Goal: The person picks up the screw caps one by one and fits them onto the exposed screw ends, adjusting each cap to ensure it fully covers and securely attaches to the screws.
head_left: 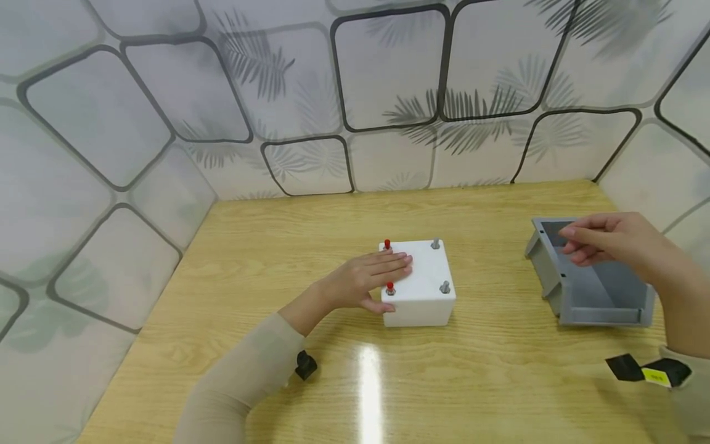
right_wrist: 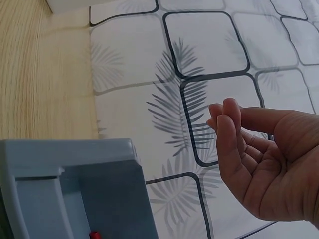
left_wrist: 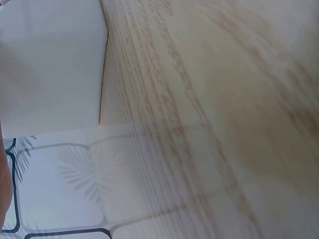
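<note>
A white box [head_left: 427,271] stands on the table, with two small red-capped posts on its left corners and two grey metal ones on its right corners. My left hand [head_left: 368,279] rests on its top with fingers straight, the thumb at the near left edge. The left wrist view shows the box's side [left_wrist: 55,79] close up. My right hand [head_left: 616,240] hovers over a grey bin [head_left: 604,316], fingers loosely bent and thumb close to the fingertips; nothing shows between them. Inside the bin, a small red piece [right_wrist: 94,235] peeks out at the right wrist view's bottom edge.
Wood-grain table [head_left: 288,246] surrounds the box. Patterned cloth walls [head_left: 388,157] rise behind and at both sides. The bin stands near the right wall. A dark strap piece [head_left: 305,365] is at the left wrist, another [head_left: 624,367] at the right.
</note>
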A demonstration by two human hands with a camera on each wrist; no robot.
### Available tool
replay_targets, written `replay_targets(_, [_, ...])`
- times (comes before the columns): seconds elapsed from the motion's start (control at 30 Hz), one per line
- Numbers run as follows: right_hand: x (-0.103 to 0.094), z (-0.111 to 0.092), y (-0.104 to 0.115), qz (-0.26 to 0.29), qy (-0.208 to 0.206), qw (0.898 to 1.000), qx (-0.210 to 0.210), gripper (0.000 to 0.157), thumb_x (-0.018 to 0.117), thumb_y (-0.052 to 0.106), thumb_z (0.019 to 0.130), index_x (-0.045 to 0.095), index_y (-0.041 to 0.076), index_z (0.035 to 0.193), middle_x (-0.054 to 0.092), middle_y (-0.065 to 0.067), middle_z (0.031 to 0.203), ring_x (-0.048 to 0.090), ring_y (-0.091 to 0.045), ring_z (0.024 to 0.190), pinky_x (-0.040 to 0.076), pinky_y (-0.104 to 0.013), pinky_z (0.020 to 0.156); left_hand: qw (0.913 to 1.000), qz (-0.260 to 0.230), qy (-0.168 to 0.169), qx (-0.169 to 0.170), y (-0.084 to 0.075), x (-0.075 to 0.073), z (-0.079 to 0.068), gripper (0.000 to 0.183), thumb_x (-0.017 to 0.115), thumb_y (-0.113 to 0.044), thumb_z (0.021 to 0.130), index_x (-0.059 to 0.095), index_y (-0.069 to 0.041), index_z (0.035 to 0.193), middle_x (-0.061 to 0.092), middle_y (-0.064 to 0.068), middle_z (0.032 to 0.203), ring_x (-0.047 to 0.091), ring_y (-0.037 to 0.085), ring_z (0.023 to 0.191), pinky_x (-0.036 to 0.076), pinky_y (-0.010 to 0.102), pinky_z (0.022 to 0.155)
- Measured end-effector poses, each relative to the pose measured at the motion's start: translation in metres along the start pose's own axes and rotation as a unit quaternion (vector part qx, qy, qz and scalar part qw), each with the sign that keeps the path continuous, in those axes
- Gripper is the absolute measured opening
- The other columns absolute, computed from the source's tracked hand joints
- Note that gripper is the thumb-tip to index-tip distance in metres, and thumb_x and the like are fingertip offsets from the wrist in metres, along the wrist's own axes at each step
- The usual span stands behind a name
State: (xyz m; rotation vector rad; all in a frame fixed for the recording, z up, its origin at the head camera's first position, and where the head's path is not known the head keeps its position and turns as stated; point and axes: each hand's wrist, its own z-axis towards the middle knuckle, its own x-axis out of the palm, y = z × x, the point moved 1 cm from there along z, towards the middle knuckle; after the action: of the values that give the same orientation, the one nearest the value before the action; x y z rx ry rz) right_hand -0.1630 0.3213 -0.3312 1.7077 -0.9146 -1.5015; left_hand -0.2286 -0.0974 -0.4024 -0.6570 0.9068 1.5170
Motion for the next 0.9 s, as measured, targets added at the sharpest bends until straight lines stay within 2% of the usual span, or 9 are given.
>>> replay_targets(0.43, [-0.012,0.014,-0.009,-0.004,0.016,0.999,0.029,0.017,0.057,0.023,0.095,0.069,0.013,0.087,0.069,0.004,0.076,0.066,-0.014,0.065,0.059,-0.030,0.061,1.0000,-0.001,0.001,0.001,0.004,0.000,0.002,0.066,0.067,-0.046,0.083,0.059,0.006,0.122,0.057,0.021,0.129,0.053,0.029,0.123,0.037,0.035,0.110])
replay_targets(0.63, [-0.014,0.024,-0.017,-0.019,0.029,0.998,0.045,0.019,0.054,0.023,0.097,0.069,0.012,0.092,0.068,0.008,0.076,0.066,-0.011,0.066,0.059,-0.029,0.062,1.0000,0.003,0.000,0.000,0.003,0.002,0.001,0.067,0.067,-0.047,0.083,0.059,0.006,0.122,0.057,0.021,0.129,0.054,0.030,0.122,0.037,0.035,0.110])
replay_targets(0.8, [-0.017,0.031,-0.027,-0.031,0.022,0.998,0.044,0.034,0.053,0.026,0.096,0.064,-0.006,0.100,0.068,0.005,0.076,0.066,-0.011,0.065,0.060,-0.031,0.062,1.0000,0.008,-0.004,-0.001,0.004,0.003,0.003,0.068,0.068,-0.048,0.082,0.059,0.006,0.122,0.057,0.021,0.129,0.053,0.029,0.123,0.037,0.035,0.110])
replay_targets(0.9, [-0.018,0.034,-0.028,-0.041,0.011,0.998,0.046,0.042,0.054,0.028,0.096,0.060,-0.013,0.103,0.068,0.004,0.075,0.066,-0.010,0.064,0.060,-0.031,0.062,1.0000,0.009,-0.002,-0.002,0.005,0.002,0.005,0.068,0.068,-0.047,0.082,0.059,0.006,0.122,0.057,0.021,0.130,0.053,0.029,0.123,0.037,0.035,0.110])
